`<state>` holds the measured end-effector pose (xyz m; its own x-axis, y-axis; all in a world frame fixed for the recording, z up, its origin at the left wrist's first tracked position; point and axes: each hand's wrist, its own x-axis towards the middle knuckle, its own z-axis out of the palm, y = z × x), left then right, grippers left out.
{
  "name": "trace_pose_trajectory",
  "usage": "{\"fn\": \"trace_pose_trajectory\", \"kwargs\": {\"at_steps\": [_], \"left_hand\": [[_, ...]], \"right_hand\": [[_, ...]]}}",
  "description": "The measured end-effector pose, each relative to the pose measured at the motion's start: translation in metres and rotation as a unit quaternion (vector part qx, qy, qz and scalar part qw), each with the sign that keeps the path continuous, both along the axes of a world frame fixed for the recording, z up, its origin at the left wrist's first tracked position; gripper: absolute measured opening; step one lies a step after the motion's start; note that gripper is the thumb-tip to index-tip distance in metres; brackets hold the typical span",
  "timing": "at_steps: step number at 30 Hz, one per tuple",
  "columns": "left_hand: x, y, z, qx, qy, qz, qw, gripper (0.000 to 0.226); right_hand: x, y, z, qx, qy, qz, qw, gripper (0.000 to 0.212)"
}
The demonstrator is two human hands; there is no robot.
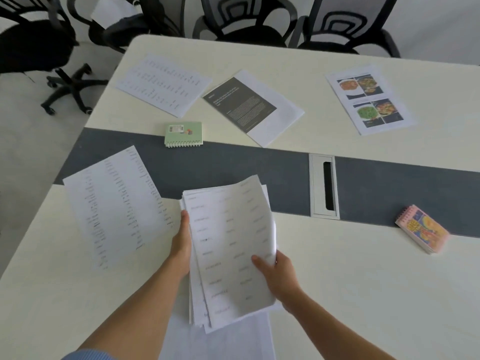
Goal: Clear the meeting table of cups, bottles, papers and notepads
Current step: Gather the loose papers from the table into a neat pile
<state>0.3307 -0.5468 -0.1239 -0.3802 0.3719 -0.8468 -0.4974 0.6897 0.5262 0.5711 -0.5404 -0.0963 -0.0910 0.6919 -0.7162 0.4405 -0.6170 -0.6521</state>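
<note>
I hold a stack of printed papers [228, 250] over the near side of the table [363, 294]. My left hand [181, 242] grips the stack's left edge and my right hand [278, 274] pinches its right edge. More white sheets [220, 339] lie under the stack. A printed sheet [114, 206] lies to the left. On the far side lie a text sheet [163, 84], a dark-covered document [249, 105] and a sheet with food photos [368, 100]. A green spiral notepad [183, 134] and a pink spiral notepad [423, 229] rest on the table.
A dark grey strip [233, 165] crosses the table, with a metal cable port [323, 185] set in it. Black office chairs [345, 24] stand along the far edge and another chair [33, 48] stands at the far left on the floor.
</note>
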Motion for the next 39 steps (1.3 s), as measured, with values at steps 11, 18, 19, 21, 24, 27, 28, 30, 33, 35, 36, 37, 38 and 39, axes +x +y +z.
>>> {"fn": "trace_pose_trajectory", "kwargs": {"at_steps": [11, 18, 19, 21, 24, 27, 28, 30, 33, 35, 36, 37, 38, 39], "left_hand": [[0.041, 0.087, 0.057, 0.100, 0.050, -0.148, 0.983, 0.020], [0.070, 0.132, 0.026, 0.074, 0.051, -0.126, 0.988, 0.025], [0.071, 0.134, 0.019, 0.065, 0.050, -0.120, 0.989, 0.023], [0.070, 0.136, 0.013, 0.062, 0.050, -0.108, 0.991, 0.015], [0.071, 0.144, 0.006, 0.067, 0.046, -0.105, 0.991, 0.014], [0.073, 0.148, 0.005, 0.069, 0.046, -0.096, 0.992, 0.015], [0.073, 0.149, 0.008, 0.067, 0.045, -0.093, 0.992, 0.015], [0.072, 0.154, 0.007, 0.065, 0.046, -0.093, 0.993, 0.016], [0.069, 0.152, 0.005, 0.057, 0.048, -0.091, 0.993, 0.019], [0.070, 0.150, 0.006, 0.055, 0.046, -0.091, 0.993, 0.020], [0.072, 0.150, 0.009, 0.057, 0.045, -0.088, 0.993, 0.020], [0.074, 0.150, 0.011, 0.058, 0.046, -0.086, 0.994, 0.020], [0.074, 0.151, 0.013, 0.058, 0.047, -0.085, 0.994, 0.020], [0.075, 0.152, 0.015, 0.057, 0.046, -0.086, 0.994, 0.020]], "right_hand": [[0.085, 0.116, 0.021, 0.103, -0.276, 0.196, 0.935, 0.056], [0.143, 0.278, 0.039, 0.198, -0.363, 0.120, 0.902, 0.045], [0.148, 0.299, 0.037, 0.207, -0.373, 0.123, 0.896, 0.051], [0.155, 0.335, 0.028, 0.213, -0.399, 0.150, 0.879, 0.063], [0.161, 0.383, 0.012, 0.205, -0.421, 0.176, 0.866, 0.079], [0.158, 0.409, -0.006, 0.183, -0.418, 0.199, 0.867, 0.084], [0.157, 0.411, -0.010, 0.179, -0.427, 0.205, 0.862, 0.084], [0.153, 0.412, -0.021, 0.187, -0.444, 0.205, 0.852, 0.082], [0.150, 0.394, -0.027, 0.213, -0.445, 0.202, 0.846, 0.069], [0.154, 0.372, -0.022, 0.247, -0.445, 0.190, 0.840, 0.059], [0.159, 0.358, -0.016, 0.265, -0.453, 0.185, 0.831, 0.055], [0.163, 0.345, -0.011, 0.276, -0.470, 0.192, 0.816, 0.053], [0.166, 0.332, -0.007, 0.279, -0.489, 0.213, 0.799, 0.051], [0.170, 0.321, -0.004, 0.276, -0.503, 0.236, 0.785, 0.049]]}}
